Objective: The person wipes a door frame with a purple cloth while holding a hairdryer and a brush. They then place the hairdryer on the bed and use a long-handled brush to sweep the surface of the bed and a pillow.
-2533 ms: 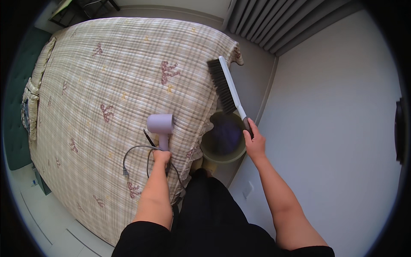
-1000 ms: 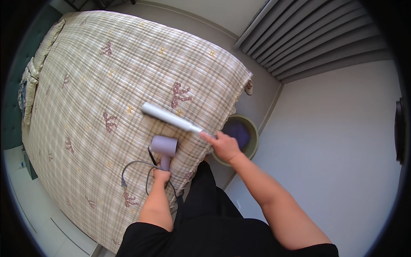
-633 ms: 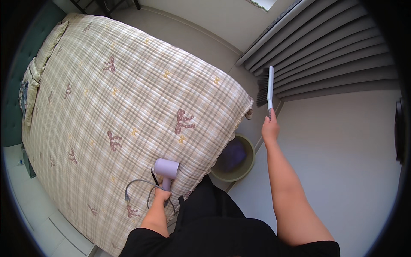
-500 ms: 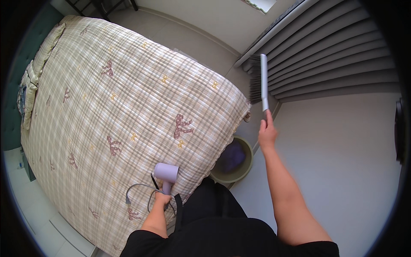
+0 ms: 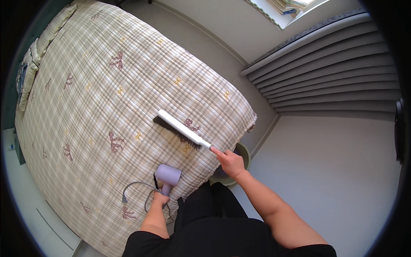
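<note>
My left hand point(image 5: 160, 198) is closed around the handle of a lilac hair dryer point(image 5: 169, 174) near the bed's front edge. Its grey cord point(image 5: 139, 183) loops beside the hand, with the plug toward the left. A thin black item point(image 5: 155, 180) stands beside the dryer; I cannot make out what it is. My right hand point(image 5: 231, 163) grips the end of a white-handled bed brush point(image 5: 180, 128), the forefinger stretched along its handle. The brush's dark bristles face the plaid bedspread point(image 5: 90, 111); whether they touch it is hard to tell.
Pillows point(image 5: 49, 32) lie at the far left, by the green headboard. A green bucket point(image 5: 243, 156) stands on the floor by the bed corner, partly behind my right hand. Grey curtains point(image 5: 329, 68) hang along the right, with books point(image 5: 287, 5) on a sill above.
My right hand has swung the brush leftward and down, from beside the bed's corner to over the bedspread. The left hand keeps the hair dryer in nearly the same place. The view has shifted slightly.
</note>
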Demonstrator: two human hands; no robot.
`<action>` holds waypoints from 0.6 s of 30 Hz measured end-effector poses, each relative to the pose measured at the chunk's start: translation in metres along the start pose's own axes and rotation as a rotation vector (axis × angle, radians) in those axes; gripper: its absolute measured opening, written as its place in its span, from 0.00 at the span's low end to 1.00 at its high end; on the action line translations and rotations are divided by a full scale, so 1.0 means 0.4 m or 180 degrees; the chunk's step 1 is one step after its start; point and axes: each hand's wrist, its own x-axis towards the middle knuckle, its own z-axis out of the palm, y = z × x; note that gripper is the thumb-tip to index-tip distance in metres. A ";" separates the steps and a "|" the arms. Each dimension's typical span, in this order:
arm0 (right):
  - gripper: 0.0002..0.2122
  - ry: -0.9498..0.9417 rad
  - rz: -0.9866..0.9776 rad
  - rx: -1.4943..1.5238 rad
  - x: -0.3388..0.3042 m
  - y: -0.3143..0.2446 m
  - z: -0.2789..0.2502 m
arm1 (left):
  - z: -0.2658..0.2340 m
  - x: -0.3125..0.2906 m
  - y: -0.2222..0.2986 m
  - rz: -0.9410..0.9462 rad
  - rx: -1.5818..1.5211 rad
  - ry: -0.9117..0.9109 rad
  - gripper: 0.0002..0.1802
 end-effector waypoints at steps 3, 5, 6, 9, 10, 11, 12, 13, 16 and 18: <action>0.20 0.0193 0.0134 -0.0137 0.023 0.027 -0.026 | -0.002 0.003 -0.003 -0.0041 0.0036 -0.0124 0.34; 0.20 0.0278 0.0252 -0.0334 0.039 0.053 -0.042 | -0.019 -0.007 0.017 -0.0070 -0.0022 -0.0255 0.34; 0.20 0.0373 0.0358 -0.0280 0.048 0.066 -0.051 | -0.025 -0.013 0.025 -0.0098 -0.0070 -0.0370 0.34; 0.21 0.0601 0.0777 -0.0258 0.073 0.093 -0.062 | -0.037 -0.026 0.037 -0.0128 -0.0047 -0.0375 0.33; 0.21 0.0733 0.1011 -0.0192 0.081 0.102 -0.062 | -0.041 -0.029 0.040 -0.0127 -0.0049 -0.0373 0.33; 0.21 0.0866 0.1248 -0.0126 0.086 0.110 -0.064 | -0.044 -0.033 0.044 -0.0124 -0.0028 -0.0383 0.34; 0.21 0.0869 0.1251 -0.0126 0.090 0.119 -0.067 | -0.047 -0.035 0.044 -0.0121 -0.0005 -0.0393 0.34; 0.20 0.0835 0.1272 -0.0086 0.096 0.124 -0.073 | -0.046 -0.035 0.041 -0.0122 -0.0008 -0.0394 0.34; 0.20 0.0816 0.1278 0.0028 0.097 0.119 -0.077 | -0.039 -0.034 0.035 -0.0173 -0.0010 -0.0359 0.34; 0.20 0.0847 0.1245 0.0180 0.095 0.111 -0.078 | -0.034 -0.039 0.035 0.0161 0.0193 0.0196 0.33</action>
